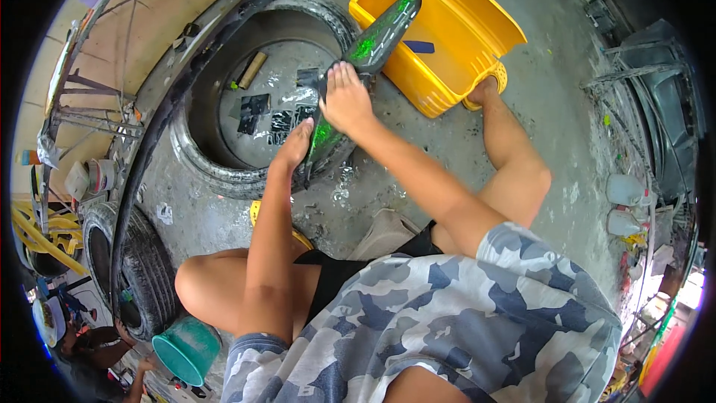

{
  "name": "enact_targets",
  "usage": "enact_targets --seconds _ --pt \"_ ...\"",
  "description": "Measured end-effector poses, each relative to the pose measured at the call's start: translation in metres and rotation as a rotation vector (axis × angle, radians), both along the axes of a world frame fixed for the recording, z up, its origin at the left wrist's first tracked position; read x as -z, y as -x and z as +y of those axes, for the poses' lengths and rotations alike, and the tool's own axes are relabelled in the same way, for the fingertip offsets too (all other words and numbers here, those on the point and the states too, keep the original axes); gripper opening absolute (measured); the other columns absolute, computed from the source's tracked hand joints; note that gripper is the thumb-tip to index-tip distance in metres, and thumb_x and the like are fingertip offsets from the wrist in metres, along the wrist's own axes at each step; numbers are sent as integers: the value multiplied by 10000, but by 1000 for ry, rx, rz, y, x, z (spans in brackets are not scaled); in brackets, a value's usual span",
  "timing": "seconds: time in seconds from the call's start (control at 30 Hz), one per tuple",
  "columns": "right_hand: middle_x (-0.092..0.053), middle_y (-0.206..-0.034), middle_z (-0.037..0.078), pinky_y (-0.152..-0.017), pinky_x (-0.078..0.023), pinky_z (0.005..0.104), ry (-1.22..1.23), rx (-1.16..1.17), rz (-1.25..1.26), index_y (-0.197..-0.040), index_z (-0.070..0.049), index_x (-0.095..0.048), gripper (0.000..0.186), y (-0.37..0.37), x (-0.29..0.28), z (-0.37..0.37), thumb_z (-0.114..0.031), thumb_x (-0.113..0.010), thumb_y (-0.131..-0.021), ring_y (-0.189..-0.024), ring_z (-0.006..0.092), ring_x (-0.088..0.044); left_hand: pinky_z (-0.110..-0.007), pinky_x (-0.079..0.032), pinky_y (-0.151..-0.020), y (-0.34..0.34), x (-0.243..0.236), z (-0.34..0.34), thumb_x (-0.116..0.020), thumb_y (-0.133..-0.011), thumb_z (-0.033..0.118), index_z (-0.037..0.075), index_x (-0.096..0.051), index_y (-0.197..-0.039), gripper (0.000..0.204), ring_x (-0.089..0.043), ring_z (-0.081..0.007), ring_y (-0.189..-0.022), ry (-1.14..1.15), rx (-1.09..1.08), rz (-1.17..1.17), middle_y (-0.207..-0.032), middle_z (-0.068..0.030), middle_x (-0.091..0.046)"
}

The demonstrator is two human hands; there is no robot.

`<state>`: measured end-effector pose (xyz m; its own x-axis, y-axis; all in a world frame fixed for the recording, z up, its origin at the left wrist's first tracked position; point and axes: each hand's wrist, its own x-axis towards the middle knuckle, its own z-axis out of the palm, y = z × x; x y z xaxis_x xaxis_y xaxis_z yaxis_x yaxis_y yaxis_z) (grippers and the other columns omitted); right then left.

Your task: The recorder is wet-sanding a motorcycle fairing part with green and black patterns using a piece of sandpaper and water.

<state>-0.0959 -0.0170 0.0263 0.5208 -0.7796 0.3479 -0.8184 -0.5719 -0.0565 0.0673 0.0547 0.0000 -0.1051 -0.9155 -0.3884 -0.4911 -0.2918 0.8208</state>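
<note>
A long, dark, glossy curved panel [377,39] with green speckled graphics, shaped like a motorcycle fender, slants across the right rim of a big tyre [212,179] lying flat. Its far tip overlaps the corner of a yellow bin [477,11]. My left hand [296,145] grips the near part of the panel along its left edge. My right hand [345,101] lies across the middle of it, fingers stretched out and close together. Whether anything thin is under that palm is hidden. Inside the tyre ring are several black sheet pieces [254,113] and a tan block [253,71].
A dark blue piece [419,46] lies in the yellow bin. At lower left are a standing tyre [142,269], a teal bucket [186,351] and another person [82,351]. A long dark metal bar [179,97] runs along the left. White jugs [625,190] line the right side.
</note>
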Motion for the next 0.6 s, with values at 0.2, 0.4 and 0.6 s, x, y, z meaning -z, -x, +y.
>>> enact_targets --seconds 0.2,0.4,0.6 --pt "-402 -1412 302 -1161 -226 454 -197 -202 -195 -1358 149 -358 699 6 11 101 -269 -587 -848 -1358 387 -363 -298 -367 -1016 -26 45 -7 -441 -1013 365 -37 -560 -1259 486 -512 -178 -1142 -54 -130 265 -1263 -115 -585" --pt "-494 -1326 312 -1146 -270 432 -45 3 -209 -1281 159 -458 677 -22 8 57 -301 -622 -811 -1310 406 -421 -301 -445 -883 -19 33 -9 -373 -1030 291 16 -615 -1137 382 -581 -162 -907 -187 -218 585 -1038 -55 -654" --pt "-446 -1403 255 -1167 -220 442 -116 -96 -128 -1317 81 -469 595 -3 10 68 -319 -528 -880 -1360 335 -378 -261 -396 -674 -13 13 -11 -437 -1009 327 90 -653 -1003 321 -481 -92 -735 -231 -229 470 -842 42 -589"
